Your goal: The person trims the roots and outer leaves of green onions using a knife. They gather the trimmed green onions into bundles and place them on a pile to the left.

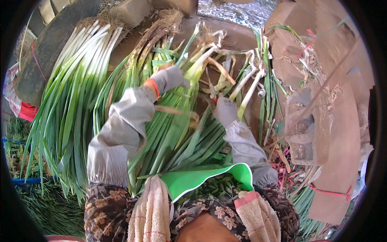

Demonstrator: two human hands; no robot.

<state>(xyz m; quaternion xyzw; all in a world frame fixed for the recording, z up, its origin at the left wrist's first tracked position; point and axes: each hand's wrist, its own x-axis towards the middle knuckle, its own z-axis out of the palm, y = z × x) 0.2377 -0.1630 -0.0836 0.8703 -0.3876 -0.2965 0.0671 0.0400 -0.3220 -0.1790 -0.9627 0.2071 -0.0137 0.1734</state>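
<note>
My left hand (173, 80), in a grey glove with an orange-red cuff, is over the upper stalks of a bunch of green onions (169, 133). Its fingers are curled and blurred, so whether they grip a leaf is unclear. My right hand (225, 110), also gloved, is closed beside loose white-stemmed green onions (252, 87). A thin pointed tool (211, 86), red at its base, sticks up from its fingers; it may be a small knife. A brownish leaf strip (177, 111), blurred, shows below my left hand. Thick green-onion stems with tangled roots (205, 57) lie between and beyond the hands.
A large row of cleaned green onions (75, 90) lies at left, beside brown-rooted, soil-stained ones (151, 42). Peeled scraps (267, 78) lie at right, near a hollow block (300, 130) and cardboard (338, 145). A green apron (208, 178) spans my lap.
</note>
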